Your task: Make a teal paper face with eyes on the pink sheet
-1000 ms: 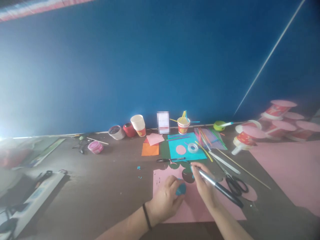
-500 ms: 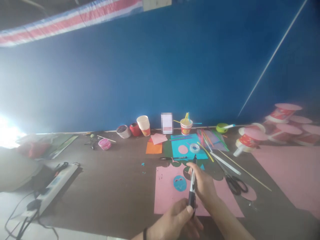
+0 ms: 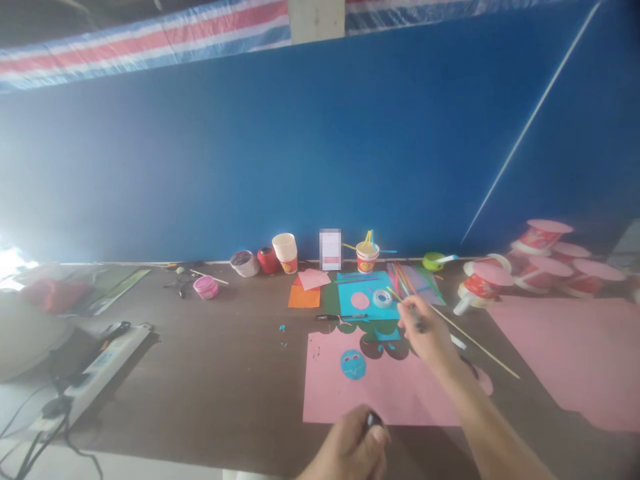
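My left hand (image 3: 350, 443), at the bottom of the view, is closed around a short black piece that looks like a marker cap (image 3: 373, 420). Over the right part of the pink paper (image 3: 330, 400), the fingers of my right hand (image 3: 425, 333) are pinched on a dark, partly hidden marker (image 3: 419, 324). A blue paper disc (image 3: 353, 365) with a face cut or drawn on it lies on that pink sheet. Scalloped cut-outs run along the sheet's far edge. Scissors near my right forearm are mostly covered by it.
Behind lie a blue sheet (image 3: 345, 303), a tape roll (image 3: 383, 298), a black pen (image 3: 327, 318) and orange paper (image 3: 304, 298). Paper cups (image 3: 367, 257) stand by the blue wall. Cups with pink discs (image 3: 545, 233) are stacked at right. A power strip (image 3: 100, 373) lies left.
Both hands were together on one marker; now they are apart. My right hand has moved up and right with the marker, while my left stays low with the black piece. The view has shifted slightly.
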Demonstrator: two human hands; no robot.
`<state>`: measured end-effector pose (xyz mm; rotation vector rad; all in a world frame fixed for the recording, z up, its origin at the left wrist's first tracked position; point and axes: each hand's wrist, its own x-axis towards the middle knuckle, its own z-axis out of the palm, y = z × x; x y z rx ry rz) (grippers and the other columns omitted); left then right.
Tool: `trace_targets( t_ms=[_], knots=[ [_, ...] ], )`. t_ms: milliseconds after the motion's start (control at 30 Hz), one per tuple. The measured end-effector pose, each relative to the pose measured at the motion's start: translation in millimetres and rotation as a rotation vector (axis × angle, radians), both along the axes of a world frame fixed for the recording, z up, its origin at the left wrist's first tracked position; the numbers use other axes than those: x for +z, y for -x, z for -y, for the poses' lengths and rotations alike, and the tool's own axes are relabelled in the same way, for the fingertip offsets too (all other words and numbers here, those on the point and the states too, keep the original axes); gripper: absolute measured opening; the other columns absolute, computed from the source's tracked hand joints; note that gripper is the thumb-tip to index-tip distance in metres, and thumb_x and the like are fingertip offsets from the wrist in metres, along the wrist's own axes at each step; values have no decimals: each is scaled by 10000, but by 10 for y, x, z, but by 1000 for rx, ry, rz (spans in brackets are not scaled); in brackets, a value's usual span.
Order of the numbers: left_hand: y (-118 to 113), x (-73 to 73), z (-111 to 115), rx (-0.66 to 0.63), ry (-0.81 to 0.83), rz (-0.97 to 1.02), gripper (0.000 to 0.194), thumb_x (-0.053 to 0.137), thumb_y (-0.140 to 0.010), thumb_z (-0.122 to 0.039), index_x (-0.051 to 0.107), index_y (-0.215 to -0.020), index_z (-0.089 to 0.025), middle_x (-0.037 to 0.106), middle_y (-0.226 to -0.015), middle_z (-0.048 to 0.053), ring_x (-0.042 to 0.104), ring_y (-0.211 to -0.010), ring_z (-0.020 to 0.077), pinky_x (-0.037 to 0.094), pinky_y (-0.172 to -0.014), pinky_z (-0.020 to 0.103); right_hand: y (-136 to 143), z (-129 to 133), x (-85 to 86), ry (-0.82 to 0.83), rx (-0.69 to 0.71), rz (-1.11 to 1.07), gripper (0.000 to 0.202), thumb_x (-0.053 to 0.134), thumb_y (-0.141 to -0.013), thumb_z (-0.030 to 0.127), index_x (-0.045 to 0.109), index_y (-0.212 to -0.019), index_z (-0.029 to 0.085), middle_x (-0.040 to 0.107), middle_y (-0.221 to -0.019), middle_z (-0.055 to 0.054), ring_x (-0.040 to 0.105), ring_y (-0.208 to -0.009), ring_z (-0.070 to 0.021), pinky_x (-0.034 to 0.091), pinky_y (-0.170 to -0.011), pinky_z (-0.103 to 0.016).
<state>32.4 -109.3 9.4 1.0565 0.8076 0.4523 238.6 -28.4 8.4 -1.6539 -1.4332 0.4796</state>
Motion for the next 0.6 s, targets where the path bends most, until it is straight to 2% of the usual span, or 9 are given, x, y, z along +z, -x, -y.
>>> trace_targets(
  t_ms=[33,67,133,167,233,367,500,600],
  knots=[
    [33,35,-38,71,-126,-72,316,451,-856,-488,478,-823,-175,388,-600,-48,310,-517,82,249,-497,212,-22,20,89,27,87,-196,314,382,-880,475,554,-925,216,539,-559,30,500,-427,-129,379,-443,-234],
    [69,68,-90,144,-266,-135,271,459,-865,-442,476,-816,-176,385,-643,-44,317,-562,87,271,-534,213,-4,60,173,66,237,-380,360,339,-891,494,551,-987,219,523,-570,34,497,-447,-127,401,-462,-241],
    [136,124,-205,194,-477,-232,213,456,-877,-358,458,-766,-176,367,-663,-45,308,-602,96,274,-567,220,129,173,301,81,405,-626,411,336,-883,523,586,-937,201,458,-525,43,488,-478,-130,429,-507,-259],
    [164,143,-255,193,-544,-270,195,455,-877,-323,450,-749,-176,364,-663,-46,304,-608,98,272,-572,222,223,231,337,70,422,-699,418,360,-875,522,607,-848,186,440,-501,41,477,-470,-128,422,-501,-260],
    [205,159,-320,168,-623,-327,169,448,-875,-273,441,-736,-177,370,-655,-47,303,-606,100,267,-566,224,404,318,356,34,360,-798,419,423,-850,515,604,-693,172,391,-434,48,426,-413,-115,370,-440,-245],
    [235,108,-341,121,-673,-369,125,445,-862,-226,441,-748,-176,398,-660,-47,326,-602,97,276,-564,217,583,361,294,120,266,-772,427,451,-832,526,570,-620,174,341,-404,62,353,-382,-94,284,-399,-218],
    [238,45,-349,87,-660,-382,105,430,-863,-220,448,-771,-172,419,-663,-45,350,-601,95,292,-554,208,637,368,272,225,345,-555,429,392,-867,506,531,-625,181,317,-457,64,336,-432,-94,279,-432,-216],
    [238,61,-362,66,-674,-391,76,438,-856,-214,490,-835,-163,508,-724,-19,425,-640,106,338,-585,210,737,409,258,224,403,-411,407,370,-880,480,490,-625,187,369,-544,41,403,-530,-117,335,-497,-227]
  ],
)
